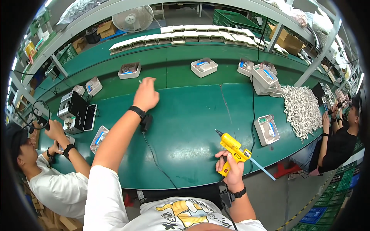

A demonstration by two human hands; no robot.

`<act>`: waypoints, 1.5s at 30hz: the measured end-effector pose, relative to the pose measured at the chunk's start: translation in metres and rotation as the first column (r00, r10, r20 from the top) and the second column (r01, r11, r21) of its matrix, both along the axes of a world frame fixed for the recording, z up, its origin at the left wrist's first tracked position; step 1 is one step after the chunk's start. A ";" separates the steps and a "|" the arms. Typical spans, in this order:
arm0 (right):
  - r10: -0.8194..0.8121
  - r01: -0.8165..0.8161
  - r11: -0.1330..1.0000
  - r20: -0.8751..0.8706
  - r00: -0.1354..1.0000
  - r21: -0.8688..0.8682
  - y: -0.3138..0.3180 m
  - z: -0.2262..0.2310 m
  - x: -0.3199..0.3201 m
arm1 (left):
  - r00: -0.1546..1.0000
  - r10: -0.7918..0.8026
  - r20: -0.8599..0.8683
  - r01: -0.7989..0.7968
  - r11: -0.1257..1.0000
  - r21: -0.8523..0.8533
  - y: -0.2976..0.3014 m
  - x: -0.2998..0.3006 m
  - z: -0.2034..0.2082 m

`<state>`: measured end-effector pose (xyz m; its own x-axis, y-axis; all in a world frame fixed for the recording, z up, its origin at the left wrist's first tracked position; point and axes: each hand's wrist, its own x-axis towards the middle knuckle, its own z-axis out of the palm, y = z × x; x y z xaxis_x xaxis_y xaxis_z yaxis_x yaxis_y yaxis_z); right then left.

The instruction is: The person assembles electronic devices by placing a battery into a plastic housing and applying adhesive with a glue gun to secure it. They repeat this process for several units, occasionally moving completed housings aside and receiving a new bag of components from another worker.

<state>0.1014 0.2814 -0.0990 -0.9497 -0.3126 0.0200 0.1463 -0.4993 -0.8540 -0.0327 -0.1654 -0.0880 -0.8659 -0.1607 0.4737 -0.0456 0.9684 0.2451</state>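
Left hand (147, 95) stretches forward, fingers' closure unclear; right hand (233, 174) clasps a glue gun (232, 144).

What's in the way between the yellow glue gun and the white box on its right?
A black cable runs down just left of the white box, between it and the yellow glue gun in the right hand. Nothing else visible is in the way.

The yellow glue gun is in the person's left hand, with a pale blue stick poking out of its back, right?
Not quite: the head view shows the yellow glue gun in the person's right hand, not the left hand. The pale blue stick does poke out of its back.
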 end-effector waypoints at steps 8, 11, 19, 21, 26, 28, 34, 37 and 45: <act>-0.001 0.002 1.000 0.062 0.998 -0.011 0.000 -0.001 0.003 | 0.747 0.631 0.208 -0.607 0.776 -0.172 -0.134 -0.029 -0.011; 0.023 -0.023 1.000 0.038 0.999 -0.016 -0.003 0.000 -0.007 | 0.709 0.667 0.228 -0.621 0.744 -0.247 -0.145 -0.030 0.006; 0.025 -0.024 1.000 0.070 0.997 -0.005 -0.002 0.000 -0.005 | 0.980 0.071 0.185 -0.011 0.952 -0.304 -0.141 -0.010 0.039; 0.007 -0.007 1.000 0.071 0.997 -0.003 -0.002 0.002 -0.006 | 0.993 -0.034 0.115 0.065 0.958 -0.278 -0.120 -0.005 0.044; 0.011 -0.007 0.998 0.074 0.997 -0.057 -0.003 0.001 -0.007 | 0.974 0.008 0.224 -0.009 1.000 0.003 -0.116 0.008 0.050; -0.001 0.004 0.999 0.070 0.998 -0.035 -0.005 0.003 -0.005 | 0.965 0.032 0.260 -0.038 0.999 0.017 -0.121 0.010 0.055; -0.024 0.024 1.000 0.076 0.997 0.000 -0.007 0.008 -0.002 | 0.959 0.064 0.275 -0.082 0.995 0.056 -0.112 0.027 0.062; -0.042 0.044 0.999 0.092 0.995 -0.016 -0.006 0.007 -0.002 | 0.956 -0.233 0.178 0.206 0.966 0.159 -0.048 0.063 0.075; -0.051 0.051 0.999 0.078 0.996 0.005 -0.008 0.010 -0.006 | 0.817 -0.507 0.277 0.447 0.858 0.251 0.103 0.183 0.087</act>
<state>0.0953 0.2731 -0.0887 -0.9631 -0.2635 -0.0557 0.1869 -0.5050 -0.8426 0.1498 -0.0620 -0.0007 -0.9517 0.2623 0.1596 0.3068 0.8343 0.4580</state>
